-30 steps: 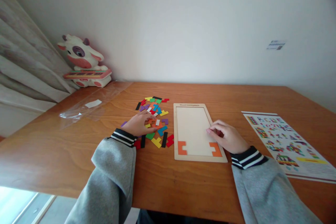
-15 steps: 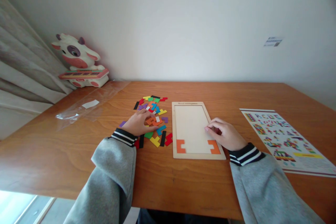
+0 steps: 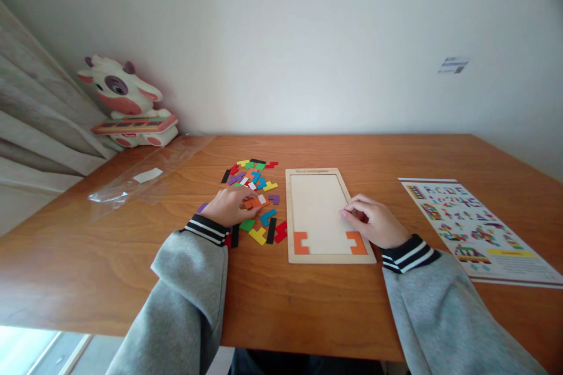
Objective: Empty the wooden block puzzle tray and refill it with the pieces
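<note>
A pale wooden puzzle tray (image 3: 292,179) lies at the table's middle, with two orange pieces (image 3: 301,242) in its near corners. To its left lies a pile of coloured puzzle pieces (image 3: 257,181). My left hand (image 3: 231,206) rests on that pile, fingers curled over an orange piece (image 3: 255,203). My right hand (image 3: 373,221) rests on the tray's right rim, fingers curled together; whether it holds anything is hidden.
A printed pattern sheet (image 3: 470,225) lies at the right. A clear plastic bag (image 3: 145,179) lies at the left, and a cow-shaped toy (image 3: 125,104) sits in the far left corner by a curtain (image 3: 39,123). A wall runs behind the table.
My left hand has drawn back slightly toward me over the pieces, fingers closing on the orange one. The right hand stayed on the tray's rim. The camera shifted a little.
</note>
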Demonstrator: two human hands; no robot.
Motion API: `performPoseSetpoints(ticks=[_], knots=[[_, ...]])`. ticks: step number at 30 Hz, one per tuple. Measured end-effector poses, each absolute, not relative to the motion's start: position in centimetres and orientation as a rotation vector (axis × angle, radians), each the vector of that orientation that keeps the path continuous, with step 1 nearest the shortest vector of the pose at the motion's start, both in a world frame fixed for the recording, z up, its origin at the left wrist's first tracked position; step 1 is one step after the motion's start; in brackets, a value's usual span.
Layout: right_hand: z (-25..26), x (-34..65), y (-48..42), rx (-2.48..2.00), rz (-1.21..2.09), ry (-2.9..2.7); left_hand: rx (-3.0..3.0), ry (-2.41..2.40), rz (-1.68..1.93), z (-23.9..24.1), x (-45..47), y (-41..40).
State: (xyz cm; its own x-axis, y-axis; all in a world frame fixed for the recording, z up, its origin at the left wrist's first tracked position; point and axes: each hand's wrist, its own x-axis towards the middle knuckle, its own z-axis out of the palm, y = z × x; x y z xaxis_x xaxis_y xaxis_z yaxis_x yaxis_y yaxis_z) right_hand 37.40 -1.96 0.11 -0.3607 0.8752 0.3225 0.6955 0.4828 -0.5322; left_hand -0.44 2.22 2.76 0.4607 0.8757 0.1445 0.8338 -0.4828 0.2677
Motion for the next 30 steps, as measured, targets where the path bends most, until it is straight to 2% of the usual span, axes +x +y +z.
performPoseSetpoints(ticks=[23, 30], knots=[[0.01, 37.43, -1.88, -1.29, 0.414, -2.155, 2.511, 1.713, 0.429, 2.65, -0.2, 2.32], [0.05, 37.47, -1.85, -1.301, 0.413, -2.183, 2.562, 1.539, 0.424, 2.57, 0.14, 2.36]])
